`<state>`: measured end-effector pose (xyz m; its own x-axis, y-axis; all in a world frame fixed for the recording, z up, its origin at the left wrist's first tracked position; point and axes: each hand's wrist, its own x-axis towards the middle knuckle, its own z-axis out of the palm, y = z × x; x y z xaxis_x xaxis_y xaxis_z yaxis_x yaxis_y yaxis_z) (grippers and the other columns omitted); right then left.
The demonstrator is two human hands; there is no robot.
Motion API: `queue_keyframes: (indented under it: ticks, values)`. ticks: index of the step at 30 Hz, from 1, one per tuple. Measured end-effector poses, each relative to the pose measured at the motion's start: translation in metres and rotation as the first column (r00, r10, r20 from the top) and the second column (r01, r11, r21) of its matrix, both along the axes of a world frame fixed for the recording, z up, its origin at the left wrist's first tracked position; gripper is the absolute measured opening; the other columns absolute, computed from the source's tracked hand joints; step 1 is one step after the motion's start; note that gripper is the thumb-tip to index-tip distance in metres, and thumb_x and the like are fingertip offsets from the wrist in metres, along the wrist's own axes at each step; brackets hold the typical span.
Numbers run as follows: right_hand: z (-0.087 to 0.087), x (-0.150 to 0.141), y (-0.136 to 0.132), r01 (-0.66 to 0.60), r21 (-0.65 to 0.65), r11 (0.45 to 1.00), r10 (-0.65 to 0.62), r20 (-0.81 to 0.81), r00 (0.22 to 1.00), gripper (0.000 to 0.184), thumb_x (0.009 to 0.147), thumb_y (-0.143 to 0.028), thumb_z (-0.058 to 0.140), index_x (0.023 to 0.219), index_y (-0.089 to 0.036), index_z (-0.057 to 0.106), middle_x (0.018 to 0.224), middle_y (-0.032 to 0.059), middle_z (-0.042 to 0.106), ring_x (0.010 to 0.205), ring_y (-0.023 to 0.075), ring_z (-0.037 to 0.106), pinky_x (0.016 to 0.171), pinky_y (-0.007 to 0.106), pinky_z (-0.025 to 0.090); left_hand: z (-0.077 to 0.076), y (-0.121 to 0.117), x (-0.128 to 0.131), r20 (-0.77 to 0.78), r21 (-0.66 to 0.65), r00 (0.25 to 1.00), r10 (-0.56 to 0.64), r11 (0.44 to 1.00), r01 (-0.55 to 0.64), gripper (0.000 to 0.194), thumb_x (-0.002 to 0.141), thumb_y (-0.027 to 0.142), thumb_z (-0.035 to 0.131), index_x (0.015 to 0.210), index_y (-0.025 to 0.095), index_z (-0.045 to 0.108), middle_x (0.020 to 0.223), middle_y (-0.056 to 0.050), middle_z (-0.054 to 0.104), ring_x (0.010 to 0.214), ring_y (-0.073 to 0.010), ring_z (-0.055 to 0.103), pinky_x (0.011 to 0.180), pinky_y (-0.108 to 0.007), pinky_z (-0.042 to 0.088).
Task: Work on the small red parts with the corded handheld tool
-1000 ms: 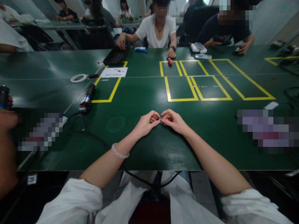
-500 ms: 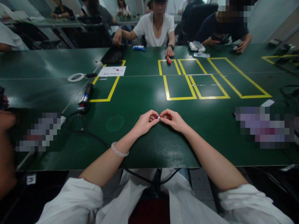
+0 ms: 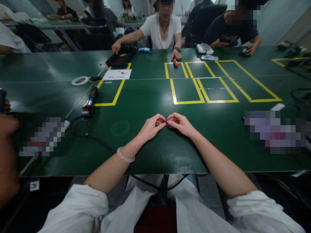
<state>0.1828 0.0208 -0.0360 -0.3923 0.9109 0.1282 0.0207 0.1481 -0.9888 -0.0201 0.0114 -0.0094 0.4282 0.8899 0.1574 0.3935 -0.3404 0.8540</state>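
Observation:
My left hand [image 3: 155,125] and my right hand [image 3: 179,123] meet over the near middle of the green table [image 3: 155,155]. Between their fingertips they pinch a small red and dark piece [image 3: 165,121], mostly covered by the fingers, so its kind does not show. Both hands are closed, with thumbs and forefingers nearly touching. A pale bangle [image 3: 125,155] circles my left wrist.
Yellow tape outlines [image 3: 188,102] mark the table ahead. To the left lie a black cylindrical device [image 3: 90,97] with a cable, a white card [image 3: 117,74] and a black tray [image 3: 120,59]. Across the table, a person's hand [image 3: 176,54] touches a small red object [image 3: 175,63].
My hands stay in place, but the small piece now shows red where a silvery part showed before. Across the table, the person's other hand has moved left over the black tray.

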Motion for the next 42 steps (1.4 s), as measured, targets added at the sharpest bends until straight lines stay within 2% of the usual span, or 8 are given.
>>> queue_keyframes:
  ticks: [10,21,27,29,32,36,38,42]
  values:
    - [-0.001,0.001,0.001,-0.015,-0.029,0.999,0.016,0.028,0.999,0.029,0.077,-0.039,0.074,0.094,-0.017,0.064,0.080,0.0016,0.067,0.066,0.0123,0.060,0.064,0.027,0.049,-0.003,0.001,0.000,0.023,0.062,0.999,-0.036,0.997,0.034,0.016,0.086,0.023,0.062,0.101,0.017,0.061,0.099,-0.005,0.066,0.083,-0.0140,0.062,0.080,-0.029,0.050]
    - [0.000,0.000,0.001,0.004,0.031,1.000,-0.007,0.097,0.995,0.027,0.074,-0.033,0.074,0.091,-0.018,0.060,0.069,-0.0034,0.057,0.058,0.0096,0.050,0.057,0.024,0.039,-0.008,0.008,-0.006,0.022,0.065,1.000,0.016,0.998,-0.017,0.033,0.088,0.020,0.055,0.120,0.017,0.055,0.106,-0.008,0.066,0.089,-0.0149,0.064,0.084,-0.030,0.051]
    - [-0.001,0.001,0.001,-0.009,0.023,1.000,0.006,0.124,0.992,0.028,0.076,-0.035,0.073,0.094,-0.017,0.061,0.070,-0.0029,0.057,0.060,0.0101,0.050,0.059,0.025,0.040,0.015,0.037,-0.054,-0.135,0.222,0.966,0.222,0.957,-0.189,0.040,0.089,0.032,0.057,0.126,0.016,0.055,0.121,-0.011,0.062,0.106,-0.0207,0.062,0.098,-0.038,0.049]
    - [0.000,0.001,0.001,-0.015,0.024,1.000,0.012,0.132,0.991,0.028,0.077,-0.036,0.072,0.095,-0.017,0.062,0.070,-0.0027,0.057,0.060,0.0103,0.050,0.059,0.025,0.040,0.023,0.052,-0.091,-0.315,0.329,0.873,0.372,0.906,-0.268,0.046,0.090,0.035,0.058,0.130,0.015,0.053,0.129,-0.014,0.058,0.117,-0.0255,0.058,0.103,-0.042,0.046]
    - [0.001,0.002,0.000,-0.014,0.046,0.999,0.007,0.155,0.988,0.028,0.078,-0.037,0.072,0.096,-0.017,0.063,0.069,-0.0026,0.057,0.060,0.0105,0.050,0.059,0.025,0.039,0.031,0.072,-0.158,-0.558,0.445,0.578,0.596,0.802,-0.398,0.059,0.086,0.035,0.064,0.137,0.009,0.048,0.141,-0.020,0.049,0.131,-0.0342,0.045,0.109,-0.050,0.039]
    - [-0.001,0.002,0.001,-0.008,0.061,0.998,-0.003,0.178,0.984,0.028,0.079,-0.037,0.072,0.095,-0.016,0.064,0.068,-0.0024,0.058,0.059,0.0106,0.049,0.058,0.025,0.038,0.037,0.084,-0.243,-0.757,0.433,0.221,0.615,0.726,-0.534,0.076,0.083,0.049,0.068,0.138,0.004,0.041,0.146,-0.024,0.043,0.124,-0.0380,0.048,0.098,-0.052,0.044]
    - [-0.002,0.002,0.001,-0.011,0.051,0.999,0.002,0.170,0.985,0.027,0.079,-0.037,0.072,0.095,-0.016,0.064,0.068,-0.0023,0.058,0.058,0.0107,0.049,0.058,0.025,0.038,0.039,0.087,-0.273,-0.839,0.348,0.149,0.523,0.727,-0.591,0.071,0.083,0.050,0.069,0.132,0.005,0.045,0.134,-0.021,0.052,0.111,-0.0322,0.054,0.089,-0.043,0.048]
    - [-0.006,0.003,0.002,-0.007,0.043,0.999,0.000,0.160,0.987,0.028,0.079,-0.038,0.072,0.095,-0.017,0.065,0.068,-0.0026,0.058,0.058,0.0105,0.049,0.058,0.025,0.038,0.041,0.092,-0.303,-0.904,0.160,0.201,0.378,0.734,-0.660,0.048,0.081,0.033,0.075,0.119,0.010,0.059,0.084,-0.001,0.059,0.073,-0.0152,0.051,0.071,-0.023,0.043]
